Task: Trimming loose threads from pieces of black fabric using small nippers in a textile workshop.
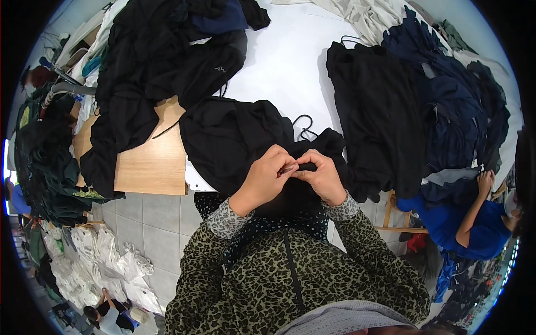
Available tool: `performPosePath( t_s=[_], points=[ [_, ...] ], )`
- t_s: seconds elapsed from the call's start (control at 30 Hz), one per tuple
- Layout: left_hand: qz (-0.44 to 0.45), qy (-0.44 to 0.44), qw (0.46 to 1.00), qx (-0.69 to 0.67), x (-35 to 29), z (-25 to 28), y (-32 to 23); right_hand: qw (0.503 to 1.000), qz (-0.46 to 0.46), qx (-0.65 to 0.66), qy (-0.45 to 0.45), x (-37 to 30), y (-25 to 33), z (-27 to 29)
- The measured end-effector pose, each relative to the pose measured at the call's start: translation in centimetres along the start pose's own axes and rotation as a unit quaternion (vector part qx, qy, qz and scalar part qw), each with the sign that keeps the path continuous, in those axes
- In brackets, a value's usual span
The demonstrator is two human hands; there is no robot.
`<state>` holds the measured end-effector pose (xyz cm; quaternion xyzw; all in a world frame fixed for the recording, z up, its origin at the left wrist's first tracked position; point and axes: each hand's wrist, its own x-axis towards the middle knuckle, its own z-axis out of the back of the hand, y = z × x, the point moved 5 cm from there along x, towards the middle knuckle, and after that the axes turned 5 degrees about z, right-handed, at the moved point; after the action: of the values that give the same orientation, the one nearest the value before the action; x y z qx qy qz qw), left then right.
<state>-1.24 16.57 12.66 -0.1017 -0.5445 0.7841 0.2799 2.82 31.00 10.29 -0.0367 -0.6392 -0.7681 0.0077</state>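
Note:
My left hand [267,177] and my right hand [319,176] meet in front of my chest, fingertips pinched together on a small thin object [288,168] that I cannot make out. Under both hands lies a black garment [231,137], bunched at the near edge of the white table [287,61] and hanging down toward my lap. A black cord loop [304,127] lies on the table just beyond my hands. My sleeves are leopard-patterned with grey speckled cuffs.
Piles of black clothes [162,61] lie at the left and a black and navy heap [430,106] at the right. A wooden board [151,159] juts out at the left. A person in blue [474,218] reaches to the table's right edge. White bags [111,262] lie on the tiled floor.

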Motion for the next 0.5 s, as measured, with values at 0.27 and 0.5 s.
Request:
performPosePath(
  t_s=[0.27,0.5],
  points=[
    [0.052,-0.028,0.998,-0.032,0.6,3.1,0.7,0.961,-0.149,0.235,0.001,0.2,-1.7,0.3],
    [0.153,0.170,0.973,0.035,0.6,3.8,0.5,0.969,-0.130,0.209,0.018,0.3,-1.4,0.3]
  ],
)
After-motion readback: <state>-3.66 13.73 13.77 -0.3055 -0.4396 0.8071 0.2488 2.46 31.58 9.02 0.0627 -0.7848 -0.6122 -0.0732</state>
